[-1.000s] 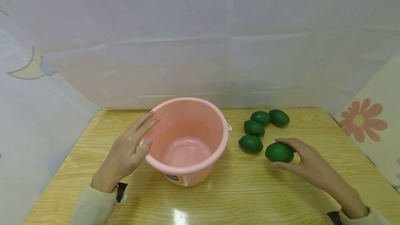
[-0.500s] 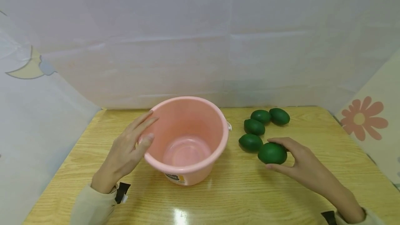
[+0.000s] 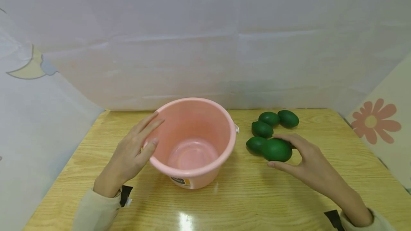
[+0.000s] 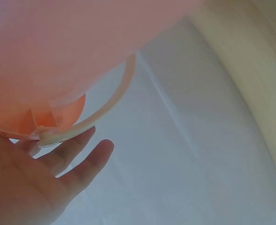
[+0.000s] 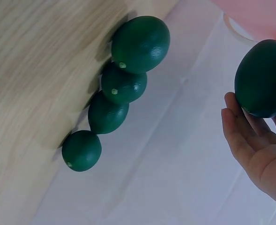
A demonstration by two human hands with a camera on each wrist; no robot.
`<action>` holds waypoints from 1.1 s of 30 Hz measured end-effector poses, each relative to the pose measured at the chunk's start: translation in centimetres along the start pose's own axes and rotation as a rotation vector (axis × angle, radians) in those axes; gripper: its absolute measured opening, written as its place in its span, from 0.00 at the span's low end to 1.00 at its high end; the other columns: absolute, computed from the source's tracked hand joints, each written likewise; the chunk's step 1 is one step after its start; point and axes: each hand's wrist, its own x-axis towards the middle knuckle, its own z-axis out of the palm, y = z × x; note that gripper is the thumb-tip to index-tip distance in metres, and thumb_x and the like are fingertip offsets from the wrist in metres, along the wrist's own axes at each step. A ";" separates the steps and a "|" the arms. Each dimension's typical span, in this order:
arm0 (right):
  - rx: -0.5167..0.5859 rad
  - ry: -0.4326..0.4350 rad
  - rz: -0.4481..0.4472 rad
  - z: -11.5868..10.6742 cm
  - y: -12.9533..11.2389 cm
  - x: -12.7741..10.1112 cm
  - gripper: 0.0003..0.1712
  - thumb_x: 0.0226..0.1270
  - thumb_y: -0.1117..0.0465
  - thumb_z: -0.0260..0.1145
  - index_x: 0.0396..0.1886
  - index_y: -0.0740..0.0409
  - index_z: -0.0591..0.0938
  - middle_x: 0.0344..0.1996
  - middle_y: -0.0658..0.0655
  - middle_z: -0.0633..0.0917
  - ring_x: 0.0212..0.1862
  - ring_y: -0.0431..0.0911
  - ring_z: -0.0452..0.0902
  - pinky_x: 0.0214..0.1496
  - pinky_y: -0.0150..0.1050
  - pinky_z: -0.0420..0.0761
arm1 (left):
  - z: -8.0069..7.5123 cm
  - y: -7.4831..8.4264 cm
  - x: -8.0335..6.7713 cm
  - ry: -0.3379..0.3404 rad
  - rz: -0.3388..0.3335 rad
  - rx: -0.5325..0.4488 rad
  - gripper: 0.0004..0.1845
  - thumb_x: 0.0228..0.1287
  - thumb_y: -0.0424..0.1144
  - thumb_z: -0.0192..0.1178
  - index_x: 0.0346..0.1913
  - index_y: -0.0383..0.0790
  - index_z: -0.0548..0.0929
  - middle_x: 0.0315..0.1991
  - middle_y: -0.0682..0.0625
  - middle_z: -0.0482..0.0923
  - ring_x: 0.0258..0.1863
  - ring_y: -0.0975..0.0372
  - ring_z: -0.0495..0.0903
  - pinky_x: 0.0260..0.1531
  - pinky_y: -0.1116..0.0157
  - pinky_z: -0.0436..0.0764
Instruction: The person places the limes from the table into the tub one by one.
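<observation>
right hand (image 3: 305, 159) grasping a green lime (image 3: 277, 149), now lifted bucketward (image 3: 205, 168); left hand (image 3: 130, 156) relaxed flat against the rim.

held lime (image 3: 277, 149) hides neighbouring lime (image 3: 255, 144) partly

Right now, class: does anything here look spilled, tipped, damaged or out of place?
Nothing stands out. The bucket stands upright and empty, left hand against its rim; the right hand holds one lime; four limes lie on the table.

Lighting: bright, diffuse, from overhead. Glare spot on desk (image 3: 184, 220) near edge. Shadows soft. Left wrist view blurred; head view curved at edges.
</observation>
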 end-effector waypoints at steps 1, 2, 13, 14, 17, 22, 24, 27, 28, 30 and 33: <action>0.005 0.002 0.000 0.0 -0.1 0.1 0.40 0.43 0.56 0.83 0.60 0.49 0.79 0.51 0.52 0.84 0.48 0.24 0.74 0.47 0.18 0.73 | 0.0 0.0 0.0 0.001 0.001 0.003 0.27 0.72 0.42 0.48 0.73 0.52 0.68 0.77 0.50 0.60 0.73 0.46 0.63 0.58 0.35 0.70; 0.010 0.003 0.000 -0.1 -0.3 0.2 0.40 0.43 0.56 0.83 0.60 0.49 0.79 0.51 0.52 0.84 0.48 0.24 0.74 0.47 0.18 0.73 | 0.0 0.0 0.0 0.002 0.000 0.003 0.27 0.72 0.42 0.48 0.73 0.52 0.68 0.77 0.50 0.60 0.73 0.47 0.63 0.58 0.35 0.70; 0.053 0.066 -0.003 -0.2 -1.6 1.4 0.42 0.41 0.60 0.84 0.61 0.54 0.79 0.51 0.53 0.84 0.47 0.24 0.75 0.48 0.16 0.73 | 0.2 0.0 -0.1 0.021 0.010 0.015 0.27 0.71 0.41 0.49 0.72 0.51 0.70 0.76 0.50 0.61 0.73 0.47 0.64 0.54 0.36 0.74; 0.061 0.074 -0.001 -0.2 -1.8 1.5 0.42 0.40 0.61 0.84 0.61 0.53 0.79 0.52 0.53 0.84 0.47 0.24 0.75 0.48 0.16 0.72 | 0.2 0.0 -0.1 0.023 0.011 0.017 0.27 0.71 0.41 0.49 0.72 0.50 0.70 0.76 0.50 0.61 0.73 0.47 0.65 0.54 0.36 0.74; 0.078 0.094 0.006 -0.2 -2.2 1.6 0.43 0.40 0.61 0.84 0.61 0.49 0.79 0.52 0.51 0.84 0.48 0.23 0.74 0.50 0.16 0.71 | 0.2 0.0 -0.1 0.024 0.013 0.020 0.27 0.71 0.41 0.49 0.72 0.50 0.70 0.76 0.50 0.61 0.73 0.47 0.65 0.54 0.36 0.74; 0.086 0.115 0.006 -0.3 -2.9 2.0 0.44 0.39 0.61 0.84 0.62 0.46 0.79 0.54 0.51 0.83 0.50 0.23 0.73 0.50 0.16 0.70 | 0.2 0.0 0.0 0.025 0.018 0.024 0.27 0.70 0.42 0.49 0.72 0.50 0.70 0.76 0.50 0.61 0.72 0.47 0.65 0.53 0.35 0.74; 0.086 0.119 0.002 -0.3 -3.2 2.2 0.44 0.39 0.61 0.84 0.62 0.48 0.79 0.54 0.52 0.83 0.49 0.23 0.73 0.50 0.16 0.71 | 0.2 0.0 0.0 0.027 0.023 0.025 0.27 0.70 0.42 0.49 0.71 0.49 0.71 0.76 0.49 0.61 0.72 0.46 0.65 0.53 0.35 0.75; 0.089 0.119 -0.004 -0.3 -3.6 2.5 0.44 0.38 0.61 0.84 0.62 0.49 0.79 0.54 0.52 0.83 0.49 0.24 0.73 0.49 0.16 0.71 | 0.2 -0.1 0.0 0.029 0.030 0.026 0.27 0.70 0.42 0.49 0.71 0.48 0.71 0.76 0.49 0.61 0.72 0.47 0.65 0.53 0.35 0.75; 0.093 0.117 -0.006 -0.3 -3.7 2.6 0.44 0.38 0.61 0.84 0.62 0.49 0.79 0.54 0.52 0.83 0.49 0.24 0.74 0.49 0.16 0.71 | 0.2 -0.1 0.0 0.030 0.031 0.026 0.27 0.70 0.42 0.49 0.71 0.48 0.71 0.76 0.49 0.61 0.72 0.47 0.65 0.52 0.35 0.75; 0.100 0.113 -0.010 -0.4 -4.0 2.8 0.45 0.38 0.61 0.84 0.62 0.49 0.79 0.54 0.51 0.82 0.49 0.25 0.74 0.49 0.16 0.71 | 0.2 -0.1 0.0 0.032 0.032 0.028 0.27 0.70 0.41 0.49 0.71 0.48 0.71 0.76 0.49 0.61 0.72 0.46 0.65 0.52 0.36 0.75; 0.110 0.109 -0.025 -0.4 -4.4 3.1 0.45 0.38 0.61 0.84 0.62 0.49 0.78 0.55 0.50 0.82 0.50 0.27 0.74 0.50 0.17 0.72 | 0.2 -0.1 0.0 0.035 0.032 0.030 0.27 0.70 0.41 0.49 0.71 0.49 0.71 0.76 0.49 0.61 0.72 0.46 0.66 0.52 0.36 0.76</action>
